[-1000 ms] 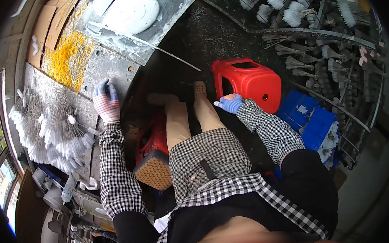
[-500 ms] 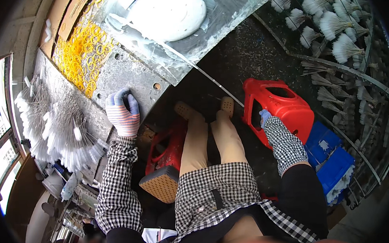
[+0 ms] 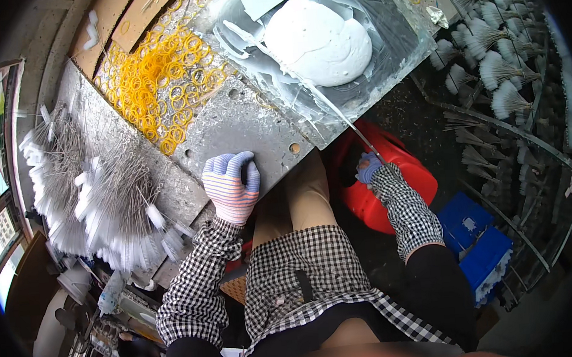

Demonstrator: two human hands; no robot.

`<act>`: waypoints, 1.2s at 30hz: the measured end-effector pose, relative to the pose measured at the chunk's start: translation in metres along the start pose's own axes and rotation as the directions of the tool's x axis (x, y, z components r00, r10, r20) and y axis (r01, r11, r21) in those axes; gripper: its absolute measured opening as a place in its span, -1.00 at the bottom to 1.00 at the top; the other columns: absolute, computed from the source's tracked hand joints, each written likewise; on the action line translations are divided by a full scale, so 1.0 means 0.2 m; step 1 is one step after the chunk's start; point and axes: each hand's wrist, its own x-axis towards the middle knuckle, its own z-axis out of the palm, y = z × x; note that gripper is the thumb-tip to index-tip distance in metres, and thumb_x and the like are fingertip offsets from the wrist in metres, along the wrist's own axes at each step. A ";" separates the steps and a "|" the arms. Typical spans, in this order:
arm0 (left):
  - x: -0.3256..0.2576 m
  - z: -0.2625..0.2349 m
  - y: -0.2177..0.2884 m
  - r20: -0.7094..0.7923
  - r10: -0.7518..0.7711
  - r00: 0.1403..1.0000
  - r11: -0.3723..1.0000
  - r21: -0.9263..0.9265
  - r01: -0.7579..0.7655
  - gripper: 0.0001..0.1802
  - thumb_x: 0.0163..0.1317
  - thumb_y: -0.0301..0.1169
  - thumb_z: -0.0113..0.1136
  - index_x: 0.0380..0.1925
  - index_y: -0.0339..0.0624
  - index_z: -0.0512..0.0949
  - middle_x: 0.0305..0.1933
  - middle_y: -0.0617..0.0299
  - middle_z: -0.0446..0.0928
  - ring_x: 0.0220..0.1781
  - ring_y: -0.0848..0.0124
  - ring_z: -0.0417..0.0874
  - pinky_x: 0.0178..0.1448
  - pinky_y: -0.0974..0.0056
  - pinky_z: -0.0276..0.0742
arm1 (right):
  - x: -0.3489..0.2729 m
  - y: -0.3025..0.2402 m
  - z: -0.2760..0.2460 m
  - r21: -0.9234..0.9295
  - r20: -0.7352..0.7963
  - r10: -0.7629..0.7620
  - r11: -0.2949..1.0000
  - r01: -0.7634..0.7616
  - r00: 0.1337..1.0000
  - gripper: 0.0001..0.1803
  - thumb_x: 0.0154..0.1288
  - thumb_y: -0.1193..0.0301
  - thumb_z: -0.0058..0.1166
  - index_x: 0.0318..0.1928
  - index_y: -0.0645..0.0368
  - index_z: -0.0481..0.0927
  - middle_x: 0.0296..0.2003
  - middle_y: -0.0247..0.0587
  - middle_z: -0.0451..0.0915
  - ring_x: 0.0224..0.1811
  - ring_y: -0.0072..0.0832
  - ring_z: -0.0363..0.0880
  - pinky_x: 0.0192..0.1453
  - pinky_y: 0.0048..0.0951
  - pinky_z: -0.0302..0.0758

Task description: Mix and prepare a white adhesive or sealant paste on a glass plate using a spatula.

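Note:
My left hand [image 3: 231, 187], in a striped knit glove, rests at the front edge of the grey metal plate [image 3: 242, 125]. Its fingers are bent, with a gap beside the thumb, and nothing shows in it. Over at the right, my gloved right hand [image 3: 368, 167] has its fingers curled at the opening of a red plastic stool [image 3: 409, 186], apparently gripping it; the fingertips are partly hidden. A long thin rod [image 3: 338, 112] runs from the white paste [image 3: 320, 43] past the slab's edge and ends by this hand. The paste lies on a smeared slab [image 3: 390, 58].
Yellow rings [image 3: 159, 74] are heaped on the left of the bench. White-tipped wire brushes [image 3: 115, 197] bunch at its left end. More brushes [image 3: 500, 64] fill a rack at the right. A blue crate [image 3: 483, 244] stands on the floor, and a patterned cushion [image 3: 234, 288] shows beside my leg.
The red stool has moved left with my right hand, partly under the slab's overhang. I am closer to the bench, whose edge covers my lower legs. My left hand stays at the plate's edge.

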 end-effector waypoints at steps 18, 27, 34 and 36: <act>0.02 0.02 0.05 -0.015 -0.071 0.997 0.995 -0.074 0.070 -0.79 -0.02 -0.46 0.26 -0.31 -0.06 0.59 -0.39 0.18 0.53 -0.29 0.13 0.56 -0.17 0.08 0.44 | -1.38 0.59 -0.89 0.899 -0.437 0.625 0.333 0.285 0.647 -0.59 0.46 0.12 -0.05 -0.36 0.17 0.63 -0.57 -0.27 0.57 -0.50 -0.45 0.56 -0.32 -0.37 0.47; 0.01 0.04 0.13 -0.141 -0.038 0.989 0.991 0.124 0.056 -0.83 0.06 -0.37 0.26 -0.32 -0.11 0.58 -0.34 0.12 0.56 -0.23 0.07 0.57 -0.10 0.06 0.49 | -1.40 0.38 -0.84 0.743 -0.653 0.115 0.284 0.605 0.748 -0.49 0.41 0.03 0.04 0.03 0.25 0.55 -0.36 -0.29 0.61 -0.38 -0.59 0.56 -0.25 -0.50 0.51; -0.11 0.11 0.20 -0.280 -0.210 0.937 0.930 0.239 0.280 -0.87 0.12 -0.33 0.21 -0.33 -0.07 0.57 -0.28 0.06 0.56 -0.14 0.03 0.54 -0.01 0.02 0.46 | -1.35 0.26 -0.83 0.700 -0.676 -0.064 -0.367 0.613 0.734 -0.64 0.54 0.17 -0.12 -0.07 0.22 0.58 -0.59 -0.53 0.37 -0.65 -0.79 0.25 -0.60 -0.70 0.22; -0.11 0.17 0.25 -0.408 -0.133 0.903 0.936 0.249 0.250 -0.91 0.09 -0.36 0.21 -0.38 -0.05 0.58 -0.29 0.07 0.56 -0.15 0.03 0.52 -0.02 0.01 0.45 | -1.32 0.27 -0.81 0.693 -0.655 -0.031 -0.422 0.584 0.755 -0.64 0.54 0.20 -0.12 -0.06 0.23 0.59 -0.60 -0.55 0.36 -0.65 -0.78 0.22 -0.60 -0.70 0.19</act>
